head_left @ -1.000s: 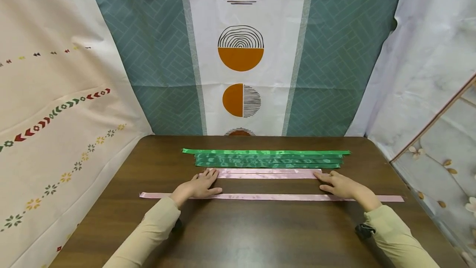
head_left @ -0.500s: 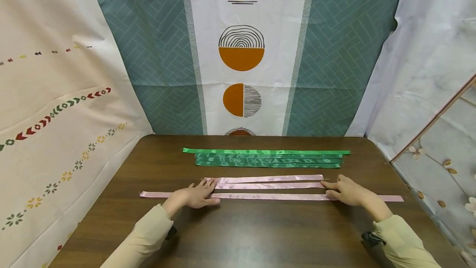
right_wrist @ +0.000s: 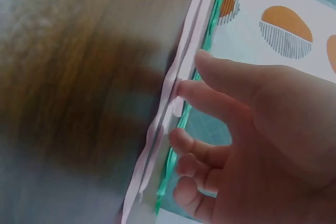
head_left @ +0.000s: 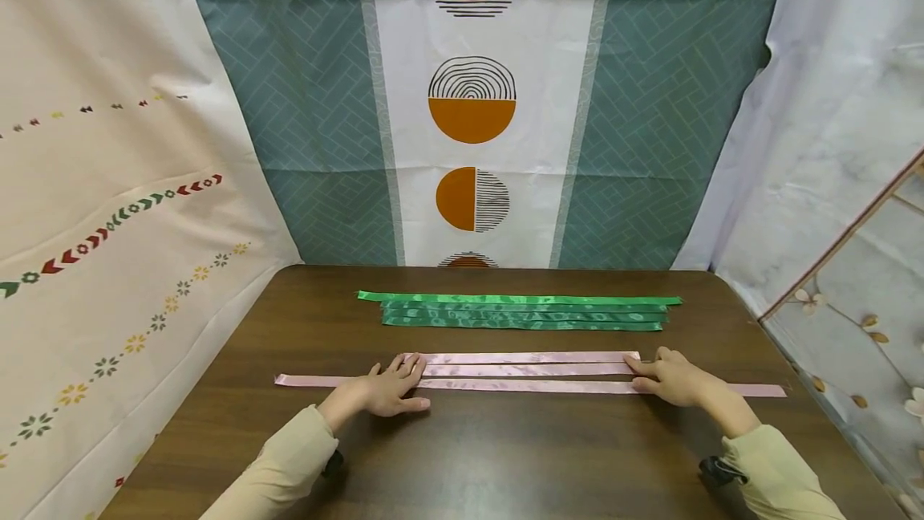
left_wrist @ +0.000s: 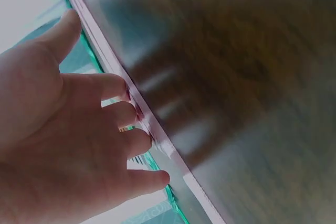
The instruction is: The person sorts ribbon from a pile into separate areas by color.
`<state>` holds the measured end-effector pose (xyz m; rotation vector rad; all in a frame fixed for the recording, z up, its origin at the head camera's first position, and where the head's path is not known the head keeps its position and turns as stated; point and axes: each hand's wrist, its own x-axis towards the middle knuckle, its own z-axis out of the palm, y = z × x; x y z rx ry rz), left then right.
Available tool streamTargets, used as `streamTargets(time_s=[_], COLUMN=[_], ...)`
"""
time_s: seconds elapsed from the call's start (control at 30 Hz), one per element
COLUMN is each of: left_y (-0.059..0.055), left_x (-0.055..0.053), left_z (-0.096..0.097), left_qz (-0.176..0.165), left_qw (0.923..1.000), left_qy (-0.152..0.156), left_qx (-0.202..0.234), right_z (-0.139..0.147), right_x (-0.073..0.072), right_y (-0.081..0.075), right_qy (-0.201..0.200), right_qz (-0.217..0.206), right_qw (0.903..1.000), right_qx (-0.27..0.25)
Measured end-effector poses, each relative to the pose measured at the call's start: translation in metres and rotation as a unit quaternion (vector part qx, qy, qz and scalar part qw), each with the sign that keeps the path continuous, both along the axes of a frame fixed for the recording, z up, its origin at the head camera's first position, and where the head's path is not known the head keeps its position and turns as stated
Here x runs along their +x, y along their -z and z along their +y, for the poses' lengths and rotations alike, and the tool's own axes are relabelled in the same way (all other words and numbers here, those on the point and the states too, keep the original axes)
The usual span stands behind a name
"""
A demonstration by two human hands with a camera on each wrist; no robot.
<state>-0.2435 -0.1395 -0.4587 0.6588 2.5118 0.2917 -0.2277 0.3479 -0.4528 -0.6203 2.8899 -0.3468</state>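
Two shorter pink ribbons, a far one (head_left: 527,358) and a near one (head_left: 527,371), lie flat side by side. Just in front of them runs a longer pink ribbon (head_left: 527,386). My left hand (head_left: 390,387) rests fingertips on the left ends of the shorter pair, fingers spread; its wrist view shows the fingertips along the pink ribbon (left_wrist: 113,61). At the right ends, my right hand (head_left: 678,379) presses with an extended index finger, the thumb over the long ribbon. In the right wrist view its other fingers (right_wrist: 186,166) are loosely bent above the table.
Behind the pink ribbons several dark green ribbons (head_left: 520,315) lie close together, with a brighter green ribbon (head_left: 520,298) along their far side. The brown wooden table (head_left: 491,456) meets hanging patterned cloths at the back and both sides.
Both hands have slid the two shorter pink ribbons from beside the green ones toward the near side. Spread apart at the right half a second ago, they now lie parallel beside the long ribbon.
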Motion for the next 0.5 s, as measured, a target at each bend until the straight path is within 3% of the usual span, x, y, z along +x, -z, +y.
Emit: streamTargets(time_s=[0.2,0.37,0.43,0.5], left_y=[-0.01,-0.009,-0.01,-0.012], left_x=[0.006,0.006,0.003,-0.003], left_z=[0.004,0.001,-0.002,-0.006], left_qz=[0.005,0.005,0.028,0.082], left_qw=[0.9998,1.0,0.9991,0.9928], left_qy=[0.002,-0.002,-0.016,-0.044], left_qx=[-0.02,-0.007,0.027,0.075], right_z=[0.001,0.001,0.002,0.005], right_x=[0.008,0.01,0.006,0.001], right_y=[-0.002,-0.004,-0.005,-0.006], right_qy=[0.005,-0.006,-0.013,-0.008], right_qz=[-0.011,0.002,0.031,0.064], right_qw=[0.9999,0.9998,0.999,0.9967], right_qx=[-0.002,-0.017,-0.031,-0.05])
